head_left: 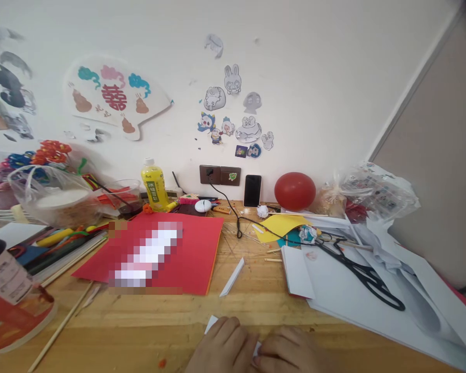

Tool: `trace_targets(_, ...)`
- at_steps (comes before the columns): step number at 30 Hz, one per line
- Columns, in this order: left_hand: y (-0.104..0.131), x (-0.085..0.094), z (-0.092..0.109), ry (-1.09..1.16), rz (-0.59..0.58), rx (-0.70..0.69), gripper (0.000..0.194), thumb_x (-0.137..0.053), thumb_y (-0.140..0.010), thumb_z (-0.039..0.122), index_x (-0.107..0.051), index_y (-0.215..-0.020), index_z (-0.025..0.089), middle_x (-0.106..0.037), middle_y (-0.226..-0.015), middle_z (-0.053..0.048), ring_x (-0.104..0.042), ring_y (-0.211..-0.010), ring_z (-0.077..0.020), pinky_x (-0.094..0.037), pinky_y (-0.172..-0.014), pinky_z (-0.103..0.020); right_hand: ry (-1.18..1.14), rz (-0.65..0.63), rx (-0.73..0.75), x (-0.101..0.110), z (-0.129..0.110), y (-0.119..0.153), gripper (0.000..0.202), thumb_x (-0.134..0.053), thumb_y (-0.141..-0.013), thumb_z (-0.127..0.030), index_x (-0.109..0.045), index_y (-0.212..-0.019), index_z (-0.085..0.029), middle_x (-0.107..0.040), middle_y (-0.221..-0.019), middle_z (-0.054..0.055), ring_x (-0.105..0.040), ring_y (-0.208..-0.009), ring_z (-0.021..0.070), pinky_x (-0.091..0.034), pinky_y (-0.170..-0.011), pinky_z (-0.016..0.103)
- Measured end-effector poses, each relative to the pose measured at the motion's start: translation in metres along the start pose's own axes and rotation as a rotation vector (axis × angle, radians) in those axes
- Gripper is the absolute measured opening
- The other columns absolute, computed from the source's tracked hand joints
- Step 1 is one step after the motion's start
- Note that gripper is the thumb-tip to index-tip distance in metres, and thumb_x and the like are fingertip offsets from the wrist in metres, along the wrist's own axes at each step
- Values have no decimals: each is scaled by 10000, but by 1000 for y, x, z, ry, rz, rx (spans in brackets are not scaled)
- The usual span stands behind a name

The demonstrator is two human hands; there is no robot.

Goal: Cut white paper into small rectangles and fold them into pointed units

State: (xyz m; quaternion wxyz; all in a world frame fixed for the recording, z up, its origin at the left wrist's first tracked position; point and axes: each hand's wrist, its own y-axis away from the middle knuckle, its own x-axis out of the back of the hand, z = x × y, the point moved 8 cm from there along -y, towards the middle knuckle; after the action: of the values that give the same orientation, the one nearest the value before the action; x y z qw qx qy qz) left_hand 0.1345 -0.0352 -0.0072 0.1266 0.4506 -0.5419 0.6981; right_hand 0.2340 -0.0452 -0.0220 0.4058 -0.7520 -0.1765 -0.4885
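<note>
At the bottom middle of the head view, my left hand point(224, 346) and my right hand point(289, 349) sit side by side, low over the wooden table. Both have their fingers curled down onto a small piece of white paper point(210, 325). One corner of it pokes out past the left knuckles, and a sliver shows between the hands. My fingers cover the rest of it. Just beyond them a narrow folded white paper strip point(232, 277) lies flat, touched by neither hand.
Red paper point(202, 248) lies to the left, a pale blurred patch on it. White sheets point(345, 290) and a black flat-handled tool point(373, 285) spread at right. Behind stand a yellow bottle point(155, 189), a phone point(252, 190) and a red balloon point(295, 190). An orange-red tub point(8, 316) is near left.
</note>
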Motion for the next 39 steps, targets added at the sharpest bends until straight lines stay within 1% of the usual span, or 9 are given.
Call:
trace_targets(3, -1, -2, -6, 126, -108, 92, 306, -295, -972, 152, -582, -872, 190, -566, -741, -3, -505, -658, -146, -426, -597, -229, -58, 23, -44, 19, -1, -9, 212, -436, -924, -144, -601, -1048, -191, -704, -894, 60, -608, -757, 171, -503, -663, 264)
trace_targets(7, -4, 3, -9, 184, -100, 137, 280, -317, -972, 185, -582, -886, 208, -560, -749, 12, -497, -667, -126, -422, -597, -193, -231, 1, -195, 24, 7, -11, 313, -416, -845, -48, -585, -1068, -187, -683, -960, 73, -593, -852, 175, -502, -754, 282)
trace_targets(13, -11, 14, -1, 189, -45, 12, 451, -181, -1011, 225, -588, -828, 171, -612, -790, -15, -522, -689, -138, -432, -634, -240, -283, 32, -163, 18, 7, -9, 258, -408, -845, -75, -621, -951, -175, -686, -792, 61, -582, -738, 163, -481, -672, 267)
trace_targets(18, -15, 30, 12, 21, 80, -119, 441, -185, -990, 112, -610, -870, 121, -628, -760, -41, -560, -755, -157, -456, -720, -247, -338, 63, -228, 17, 11, -8, 259, -429, -818, -74, -627, -941, -188, -681, -773, 49, -587, -730, 159, -469, -661, 262)
trace_targets(22, -7, 20, 18, -96, 50, -164, 371, -244, -936, 34, -607, -905, 104, -623, -749, -57, -576, -770, -179, -466, -757, -278, -381, 54, -282, 16, 15, -8, 266, -460, -791, -69, -638, -951, -184, -684, -793, 51, -593, -759, 165, -470, -682, 270)
trace_targets(24, 1, 18, 17, -125, 151, -137, 341, -268, -911, 28, -596, -892, 119, -622, -748, -57, -581, -789, -198, -471, -766, -306, -388, 49, -277, 16, 14, -9, 253, -465, -793, -73, -645, -934, -180, -684, -788, 51, -591, -759, 164, -467, -683, 269)
trace_targets(28, 19, -6, 15, -142, 86, -123, 284, -332, -907, 95, -535, -1105, 118, -653, -903, -86, -585, -938, -219, -469, -833, -313, -367, 56, -255, 19, 11, -11, 235, -453, -823, -113, -641, -945, -181, -674, -768, 52, -582, -739, 166, -467, -664, 273)
trace_targets(33, 35, -22, 2, -131, 61, 36, 374, -307, -890, 85, -461, -1225, 146, -651, -1005, -94, -579, -990, -201, -486, -817, -261, -329, 38, -219, 21, 7, -12, 229, -449, -841, -115, -640, -953, -177, -677, -778, 54, -576, -741, 165, -460, -667, 275)
trace_targets(39, 29, -15, 4, -73, 113, 45, 343, -261, -930, 97, -521, -1151, 131, -659, -996, -85, -566, -1030, -194, -472, -873, -273, -299, 9, -234, 19, 7, -12, 197, -478, -851, -129, -635, -962, -176, -678, -793, 53, -574, -757, 168, -454, -686, 279)
